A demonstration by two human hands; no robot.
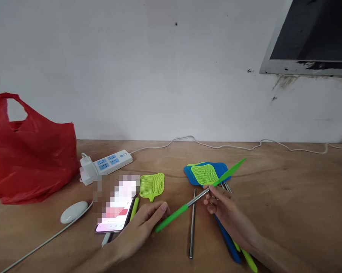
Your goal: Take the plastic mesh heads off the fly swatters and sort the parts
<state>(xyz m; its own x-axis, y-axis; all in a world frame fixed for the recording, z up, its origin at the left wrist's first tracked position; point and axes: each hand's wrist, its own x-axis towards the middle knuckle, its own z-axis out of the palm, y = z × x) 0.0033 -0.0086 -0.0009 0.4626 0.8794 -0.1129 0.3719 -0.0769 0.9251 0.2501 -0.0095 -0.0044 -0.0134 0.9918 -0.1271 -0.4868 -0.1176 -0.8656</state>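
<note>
My right hand (223, 210) pinches the metal shaft of a green fly swatter (199, 197), which slants from its green grip at lower left to its head, seen edge-on, at upper right. My left hand (144, 229) rests with curled fingers by the green grip's end, touching it. A loose green swatter head (152, 186) lies on the wooden table (287, 197). A bare metal rod (192, 223) lies between my hands. A pile of blue and green swatters (206, 173) lies behind my right hand.
A phone (115, 212) with a lit screen lies left of my left hand. A white power strip (105, 165), a red plastic bag (28, 151) and a white oval device (73, 211) with a cable sit further left. A white cable (230, 146) runs along the wall.
</note>
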